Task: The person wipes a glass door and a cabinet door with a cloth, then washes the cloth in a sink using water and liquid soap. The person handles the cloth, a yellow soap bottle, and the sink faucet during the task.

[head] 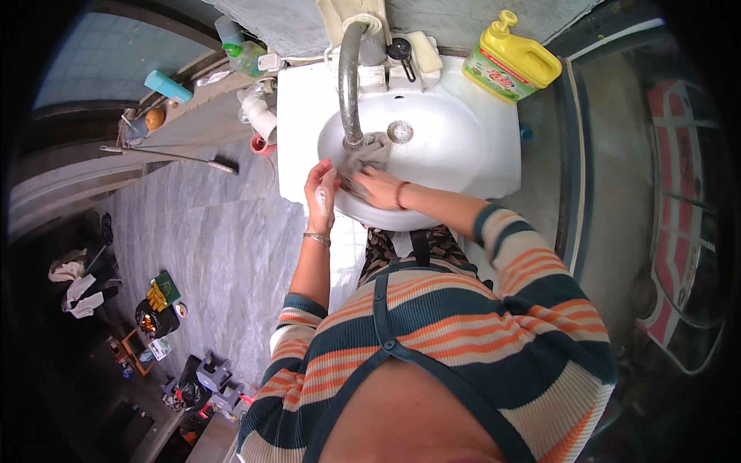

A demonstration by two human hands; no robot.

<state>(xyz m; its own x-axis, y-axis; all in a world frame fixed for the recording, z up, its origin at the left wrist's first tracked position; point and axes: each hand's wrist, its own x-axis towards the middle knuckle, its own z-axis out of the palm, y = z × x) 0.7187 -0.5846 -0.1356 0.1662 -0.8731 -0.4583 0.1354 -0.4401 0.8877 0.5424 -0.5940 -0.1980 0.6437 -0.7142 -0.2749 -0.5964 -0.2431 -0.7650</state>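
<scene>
A wet grey cloth (370, 153) lies bunched at the left side of the white washbasin (451, 133), below the metal faucet (349, 81). My right hand (375, 188), with a dark red bracelet at its wrist, has its fingers on the cloth's near part; blur hides some of the grip. At the basin's left rim my left hand (322, 188) is raised with nothing visible in it. White suds cover part of that hand, and a silver bangle circles its wrist. The round drain (400, 132) is just right of the cloth.
A yellow pump bottle of detergent (512, 61) stands at the back right corner. Behind the basin sit a black round-headed object (399, 51) and a pale soap bar or sponge (425, 52). White drain piping (259, 116) and a long-handled tool (168, 156) are to the left.
</scene>
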